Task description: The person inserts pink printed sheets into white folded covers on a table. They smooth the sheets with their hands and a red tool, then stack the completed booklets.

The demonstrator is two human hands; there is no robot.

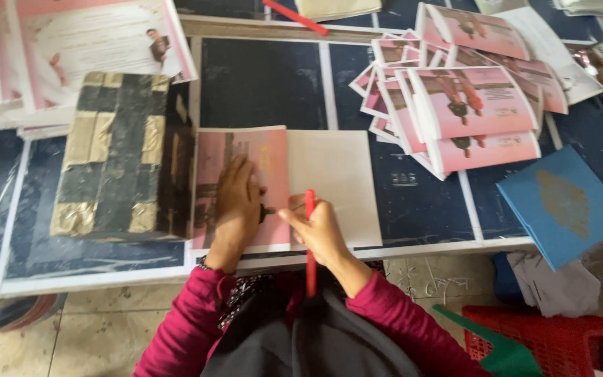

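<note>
Taped block-shaped package (123, 157) at 9 o'clock of the table — dark wrapping, tan tape strips at corners and edges, rectangular, lying flat. Flat blue packet (561, 204) at 3 o'clock, square-ish, with a dull brownish patch in its middle, hanging over the table edge. No screens or signs in view — printed pink-and-white sheets only, stacked at 10 (85, 42) and fanned at 1 o'clock (469, 105).

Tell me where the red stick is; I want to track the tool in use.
In the head view the red stick is at bottom centre, held upright in the right hand, over the pink-and-white sheet, just right of the left hand.
</note>
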